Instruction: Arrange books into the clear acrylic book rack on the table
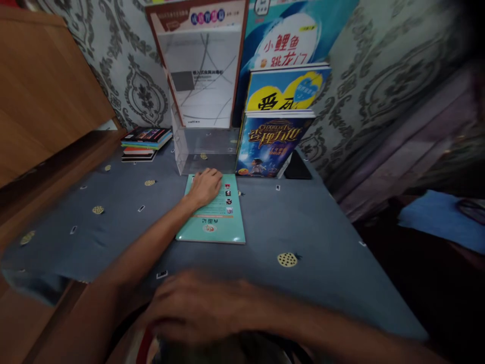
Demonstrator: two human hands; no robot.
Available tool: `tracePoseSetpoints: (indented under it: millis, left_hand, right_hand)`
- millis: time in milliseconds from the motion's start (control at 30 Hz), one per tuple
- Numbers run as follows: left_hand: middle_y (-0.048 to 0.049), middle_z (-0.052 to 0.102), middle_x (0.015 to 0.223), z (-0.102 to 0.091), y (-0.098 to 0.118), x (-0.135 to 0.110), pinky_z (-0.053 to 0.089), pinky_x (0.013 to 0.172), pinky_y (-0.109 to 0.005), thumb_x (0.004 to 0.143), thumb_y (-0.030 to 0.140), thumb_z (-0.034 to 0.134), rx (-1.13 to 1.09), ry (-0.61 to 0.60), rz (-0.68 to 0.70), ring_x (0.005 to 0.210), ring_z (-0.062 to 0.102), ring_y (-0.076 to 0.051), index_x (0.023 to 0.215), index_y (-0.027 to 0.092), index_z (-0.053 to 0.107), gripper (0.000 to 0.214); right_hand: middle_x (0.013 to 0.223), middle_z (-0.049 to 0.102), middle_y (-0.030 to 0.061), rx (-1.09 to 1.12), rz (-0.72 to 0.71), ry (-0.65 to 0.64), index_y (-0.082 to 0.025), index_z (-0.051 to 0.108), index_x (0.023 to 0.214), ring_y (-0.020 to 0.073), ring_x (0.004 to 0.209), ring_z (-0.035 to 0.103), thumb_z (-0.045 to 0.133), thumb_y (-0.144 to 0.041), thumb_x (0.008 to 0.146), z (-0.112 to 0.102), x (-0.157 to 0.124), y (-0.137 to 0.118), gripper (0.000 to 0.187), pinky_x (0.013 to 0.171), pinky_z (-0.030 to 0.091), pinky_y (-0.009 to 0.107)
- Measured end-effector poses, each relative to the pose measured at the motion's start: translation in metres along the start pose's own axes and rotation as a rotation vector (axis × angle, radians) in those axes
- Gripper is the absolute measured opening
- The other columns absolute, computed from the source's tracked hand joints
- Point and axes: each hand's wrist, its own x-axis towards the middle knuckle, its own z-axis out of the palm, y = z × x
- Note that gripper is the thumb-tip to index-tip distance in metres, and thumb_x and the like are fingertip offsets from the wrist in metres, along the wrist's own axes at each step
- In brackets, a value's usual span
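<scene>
A teal paperback book (223,230) lies flat on the table, its printed text upside down to me. My left hand (206,186) rests palm down on the book's far part, its fingers loosely bent over the cover. Close to my body, my right hand (193,306) reaches across at the bottom, blurred by motion. Just under its fingers shows a red-edged thing (144,346) that I cannot make out. Beyond the teal book stands a clear acrylic rack (206,146) holding a framed-looking white booklet (212,96).
Right of the rack, a blue storybook (267,146) stands before a yellow-and-blue book (286,86) and a larger teal one (288,35). A stack of books (146,141) lies left on the grey tablecloth (303,217). A wooden panel (45,91) borders the left; a dark tablet-like object (298,166) sits right.
</scene>
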Motion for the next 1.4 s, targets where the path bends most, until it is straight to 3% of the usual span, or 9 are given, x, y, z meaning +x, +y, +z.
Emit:
tracePoseSetpoints:
  millis: [100,200,500,733,933,1067,1200,1300,1400]
  left_hand:
    - [-0.0134,0.064,0.112,-0.005,-0.008,-0.003,0.043,0.088,-0.041,0.100,0.023,0.035,0.072,-0.002,-0.094,0.110,0.055,-0.028,0.107,0.015,0.064,0.031]
    - [-0.0145,0.062,0.112,-0.009,-0.013,-0.003,0.044,0.088,-0.040,0.100,0.025,0.034,0.122,-0.009,-0.125,0.108,0.055,-0.027,0.107,0.015,0.063,0.032]
    - [-0.0142,0.065,0.111,-0.029,-0.015,-0.019,0.047,0.081,-0.036,0.099,0.032,0.035,0.303,-0.050,-0.143,0.104,0.061,-0.027,0.106,0.016,0.061,0.032]
    - [-0.0166,0.073,0.099,-0.054,-0.013,-0.058,0.048,0.072,-0.036,0.100,0.032,0.029,0.395,-0.229,-0.245,0.090,0.070,-0.030,0.111,0.014,0.060,0.038]
    - [-0.0214,0.073,0.090,-0.062,-0.005,-0.064,0.050,0.073,-0.043,0.099,0.030,0.030,0.385,-0.270,-0.265,0.087,0.071,-0.036,0.109,0.010,0.065,0.041]
    - [-0.0189,0.068,0.116,-0.055,0.001,-0.081,0.051,0.089,-0.048,0.099,0.036,0.039,0.305,-0.129,-0.032,0.112,0.063,-0.033,0.118,0.015,0.064,0.037]
    - [-0.0099,0.043,0.155,-0.040,0.002,-0.113,0.029,0.116,-0.056,0.095,0.061,0.044,0.062,-0.145,0.362,0.144,0.036,-0.031,0.150,0.031,0.039,0.063]
    - [-0.0096,0.031,0.162,-0.028,0.001,-0.124,0.017,0.119,-0.062,0.091,0.069,0.044,0.019,-0.166,0.426,0.151,0.022,-0.034,0.157,0.033,0.022,0.078]
    - [-0.0083,0.031,0.162,-0.017,0.001,-0.118,0.017,0.118,-0.066,0.096,0.064,0.038,0.032,-0.145,0.346,0.151,0.021,-0.034,0.156,0.033,0.026,0.069]
  right_hand:
    - [0.101,0.075,0.0083,-0.150,0.286,0.179,-0.016,0.072,0.106,0.0189,0.095,0.069,0.055,-0.019,0.095,-0.011,-0.027,0.022,0.020,0.085,0.050,0.030]
    - [0.103,0.076,0.0096,-0.137,0.462,0.317,-0.015,0.072,0.107,0.0203,0.094,0.070,0.055,-0.017,0.095,-0.015,-0.048,0.036,0.022,0.084,0.050,0.031]
    - [0.080,0.074,0.0031,-0.148,0.580,0.507,-0.018,0.072,0.084,0.0151,0.069,0.065,0.053,-0.016,0.093,-0.015,-0.076,0.033,0.022,0.066,0.046,0.026]
    - [0.094,0.071,0.0113,-0.426,0.660,0.605,-0.016,0.071,0.110,0.0256,0.092,0.064,0.052,-0.022,0.094,-0.037,-0.122,0.072,0.026,0.083,0.052,0.040]
    - [0.096,0.066,0.0119,-0.542,0.804,0.603,-0.013,0.068,0.121,0.0260,0.092,0.061,0.051,-0.024,0.096,-0.065,-0.128,0.103,0.032,0.088,0.052,0.044]
    - [0.104,0.065,0.0147,-0.569,0.881,0.580,-0.014,0.063,0.127,0.0295,0.097,0.061,0.052,-0.031,0.096,-0.050,-0.124,0.083,0.037,0.086,0.052,0.048]
    - [0.135,0.056,0.0179,-0.632,0.817,0.608,-0.020,0.055,0.136,0.0356,0.125,0.051,0.051,-0.042,0.097,-0.016,-0.125,0.063,0.045,0.098,0.047,0.055]
    - [0.144,0.051,0.0200,-0.643,0.808,0.614,-0.019,0.052,0.141,0.0370,0.134,0.045,0.049,-0.040,0.097,-0.007,-0.126,0.071,0.049,0.105,0.043,0.058]
    - [0.147,0.048,0.0218,-0.597,0.807,0.585,-0.014,0.050,0.144,0.0368,0.138,0.042,0.047,-0.035,0.097,-0.018,-0.122,0.095,0.051,0.107,0.043,0.057]
